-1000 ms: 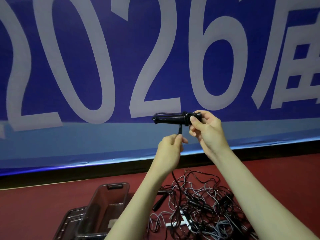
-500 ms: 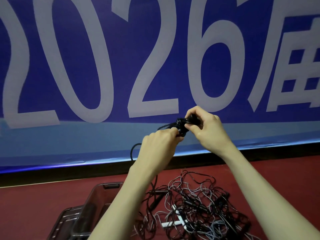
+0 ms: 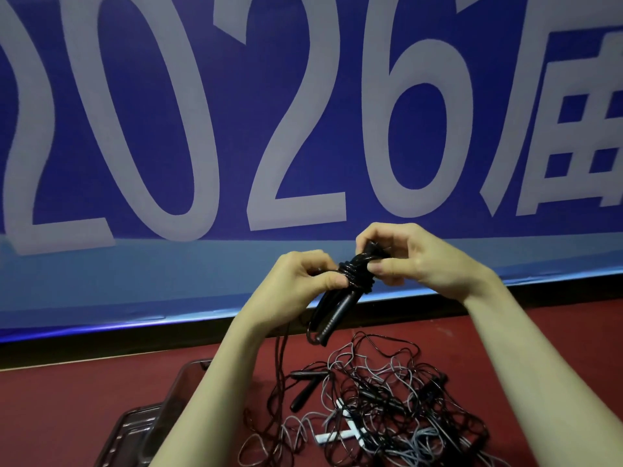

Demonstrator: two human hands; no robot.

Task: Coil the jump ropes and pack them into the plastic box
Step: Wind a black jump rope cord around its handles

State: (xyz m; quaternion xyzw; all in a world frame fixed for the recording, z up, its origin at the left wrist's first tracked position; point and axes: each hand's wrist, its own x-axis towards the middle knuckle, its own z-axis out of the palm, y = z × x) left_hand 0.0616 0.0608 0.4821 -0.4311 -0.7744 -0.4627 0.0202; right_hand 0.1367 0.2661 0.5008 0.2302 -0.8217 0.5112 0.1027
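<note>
Holding the black jump rope [image 3: 340,298] between us, our right hand [image 3: 404,261] grips its upper end while our left hand [image 3: 303,281] pinches the wraps; handles point toward seven o'clock, where the plastic box [image 3: 175,399] lies, nearer our left.

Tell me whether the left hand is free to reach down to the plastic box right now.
Probably not yet. The left hand pinches the cord wound round the black jump rope handles, which the right hand also grips. The plastic box lies open below the left forearm, nothing between them.
</note>
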